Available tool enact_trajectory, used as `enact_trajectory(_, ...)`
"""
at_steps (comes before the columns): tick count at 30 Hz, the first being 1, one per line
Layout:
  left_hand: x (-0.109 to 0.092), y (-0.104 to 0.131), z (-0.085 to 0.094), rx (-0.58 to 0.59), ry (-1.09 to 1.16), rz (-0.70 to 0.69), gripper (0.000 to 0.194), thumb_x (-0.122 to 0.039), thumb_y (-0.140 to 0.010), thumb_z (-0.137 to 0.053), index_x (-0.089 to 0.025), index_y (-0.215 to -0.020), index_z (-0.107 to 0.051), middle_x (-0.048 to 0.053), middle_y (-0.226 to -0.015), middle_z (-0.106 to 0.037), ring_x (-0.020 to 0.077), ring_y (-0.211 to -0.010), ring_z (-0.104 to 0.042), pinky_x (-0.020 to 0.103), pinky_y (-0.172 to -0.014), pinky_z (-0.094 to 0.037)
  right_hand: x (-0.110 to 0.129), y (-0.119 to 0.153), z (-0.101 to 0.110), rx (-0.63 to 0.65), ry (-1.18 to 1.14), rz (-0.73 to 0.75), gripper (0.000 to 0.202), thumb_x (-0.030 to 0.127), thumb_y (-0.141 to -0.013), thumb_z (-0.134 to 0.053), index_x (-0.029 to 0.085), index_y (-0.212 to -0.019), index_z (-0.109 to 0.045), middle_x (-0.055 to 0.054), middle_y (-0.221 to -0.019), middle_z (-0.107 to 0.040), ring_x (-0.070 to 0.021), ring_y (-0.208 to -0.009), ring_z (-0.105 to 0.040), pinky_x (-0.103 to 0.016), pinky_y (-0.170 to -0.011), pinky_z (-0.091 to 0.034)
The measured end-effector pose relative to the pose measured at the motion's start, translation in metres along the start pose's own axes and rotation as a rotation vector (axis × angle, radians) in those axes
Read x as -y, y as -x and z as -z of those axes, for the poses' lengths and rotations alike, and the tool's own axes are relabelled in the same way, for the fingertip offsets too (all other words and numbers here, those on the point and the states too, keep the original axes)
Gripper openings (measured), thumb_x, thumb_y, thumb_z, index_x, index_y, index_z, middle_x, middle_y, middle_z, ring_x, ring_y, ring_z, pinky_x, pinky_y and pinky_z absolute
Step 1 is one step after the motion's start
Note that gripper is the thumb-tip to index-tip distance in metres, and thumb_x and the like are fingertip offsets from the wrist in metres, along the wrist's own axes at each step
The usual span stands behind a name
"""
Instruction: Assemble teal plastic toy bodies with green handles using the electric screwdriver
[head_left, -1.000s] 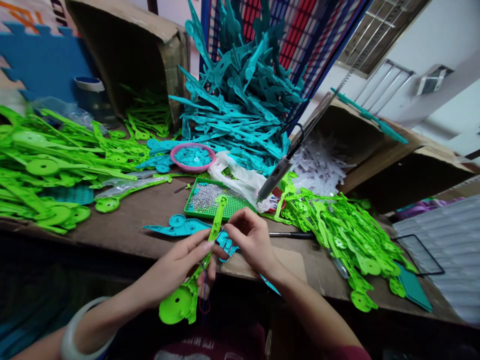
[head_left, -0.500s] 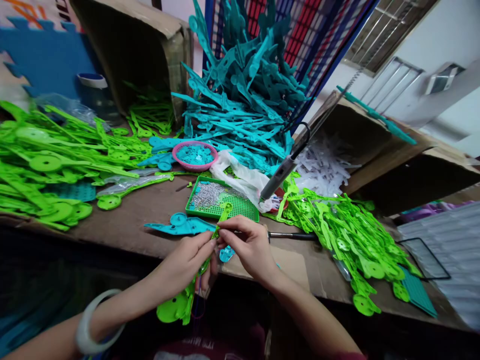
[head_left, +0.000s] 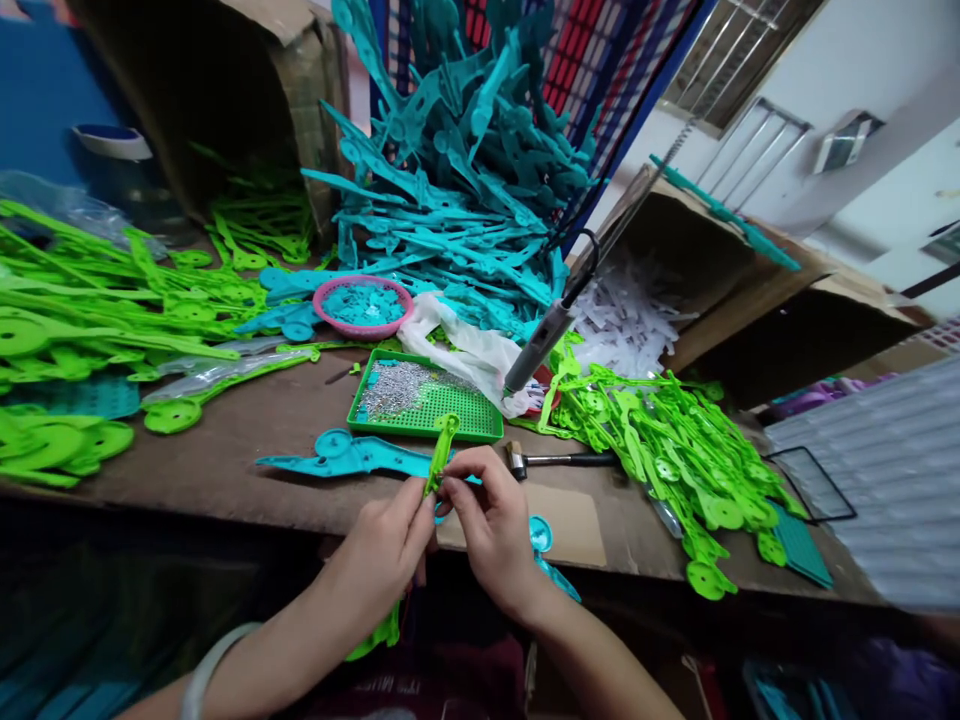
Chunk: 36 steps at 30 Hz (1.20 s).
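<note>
Above the worktop's (head_left: 225, 450) near edge, the left hand (head_left: 382, 540), back upward, is gripping a long lime-green plastic part (head_left: 445, 437), while the right hand (head_left: 491, 530) is curling thumb and fingers against it. A green perforated plastic tray (head_left: 465, 408) is holding small silvery pieces (head_left: 397, 388); a round pink plastic basket (head_left: 322, 313) is holding turquoise bits (head_left: 364, 303). The left hand is hiding the part's middle; whether the right is pinching anything, I cannot tell.

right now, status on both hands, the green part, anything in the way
Left hand holding lime-green plastic part. Right hand at its edge, grip unclear. Turquoise part and hammer lie just beyond, neither visibly blocking.
</note>
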<state>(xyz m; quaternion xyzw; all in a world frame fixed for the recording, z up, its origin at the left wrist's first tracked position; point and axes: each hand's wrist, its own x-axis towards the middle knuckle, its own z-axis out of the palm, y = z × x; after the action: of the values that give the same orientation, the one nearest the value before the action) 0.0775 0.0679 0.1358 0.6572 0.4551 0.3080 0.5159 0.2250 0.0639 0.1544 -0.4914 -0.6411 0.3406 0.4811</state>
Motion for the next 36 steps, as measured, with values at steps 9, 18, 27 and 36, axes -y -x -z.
enact_trajectory(9,-0.001,-0.002,-0.010,0.049,-0.032,-0.002,0.029,-0.039,-0.099,-0.030,-0.024,-0.084,-0.049,-0.004,-0.049,-0.055,0.0168,-0.041,-0.055,0.028,-0.048,-0.041,-0.006,0.006,0.000,-0.099,0.272,0.180,0.012,0.015,-0.097,-0.050,0.022,-0.100,-0.059,-0.006,-0.099,-0.052,-0.0178,-0.091,-0.056,-0.031,-0.078,-0.052)
enact_trajectory(18,0.011,0.002,-0.016,-0.086,-0.392,-0.120,0.034,-0.035,-0.100,-0.027,-0.020,-0.101,-0.057,0.006,-0.067,-0.065,0.0242,-0.060,-0.064,0.033,-0.055,-0.037,-0.013,0.016,0.001,-0.024,0.489,0.303,0.021,0.008,-0.099,-0.043,0.020,-0.112,-0.053,-0.010,-0.104,-0.057,-0.0196,-0.098,-0.056,-0.034,-0.086,-0.054)
enact_trajectory(27,0.012,0.008,-0.019,-0.019,-0.192,-0.186,0.027,-0.031,-0.101,-0.030,-0.022,-0.092,-0.055,-0.002,-0.055,-0.058,0.0178,-0.048,-0.059,0.029,-0.053,-0.040,0.002,0.006,0.018,0.062,-0.090,-0.159,0.011,0.027,-0.089,-0.067,0.020,-0.083,-0.061,-0.003,-0.090,-0.056,-0.0121,-0.068,-0.056,-0.025,-0.054,-0.053)
enact_trajectory(36,0.016,0.002,-0.017,0.116,-0.067,-0.194,0.030,-0.037,-0.102,-0.035,-0.022,-0.091,-0.058,-0.002,-0.057,-0.062,0.0157,-0.049,-0.060,0.024,-0.056,-0.047,-0.010,0.004,0.020,0.138,-0.585,-0.485,0.037,0.045,-0.075,-0.081,0.015,-0.086,-0.062,0.003,-0.068,-0.060,-0.0060,-0.049,-0.053,-0.017,-0.044,-0.044)
